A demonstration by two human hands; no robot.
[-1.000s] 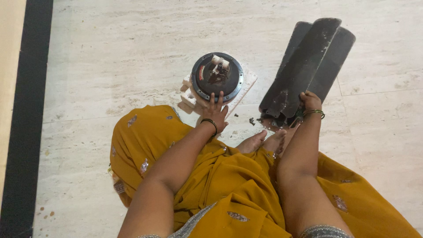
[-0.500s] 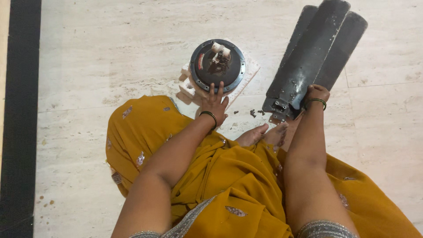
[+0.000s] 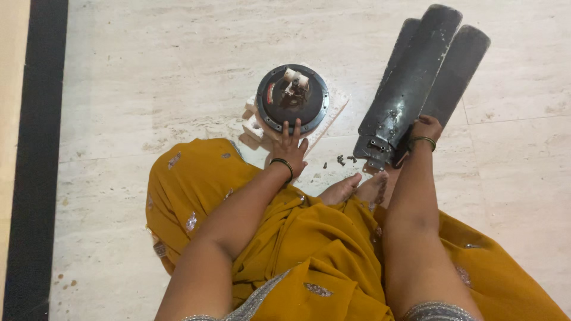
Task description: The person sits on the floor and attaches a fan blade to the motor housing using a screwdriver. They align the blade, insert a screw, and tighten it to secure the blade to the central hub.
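My left hand (image 3: pixel 289 148) lies flat with fingers spread, holding nothing; the fingertips rest on the near edge of the round black fan motor (image 3: pixel 292 98), which sits at about twelve o'clock from that hand. A dark bangle circles the wrist, and the forearm runs back toward me across the yellow cloth (image 3: pixel 309 249) over my lap.

My right hand (image 3: pixel 425 129) is curled around the near end of the stack of dark fan blades (image 3: pixel 419 77). I read that as a closed grip on the blades, though the fingers are mostly hidden behind them. The arm is stretched nearly straight, the wrist bent inward, with a green bangle on it. The blades fan out toward one o'clock, their metal mounting brackets at the end near my hand.

Judging by this, the work in hand is bringing the blades over while the motor is steadied. The next move would call for freeing a single blade and lining its bracket up with the motor rim; I can't make out the holes from here.

The motor rests on a white block (image 3: pixel 262 128) on the pale stone floor (image 3: pixel 148 77). Between my hands, at six o'clock from the blade brackets, lie a few small dark screws (image 3: pixel 342 159). My bare feet (image 3: pixel 354 189) poke out just below them.
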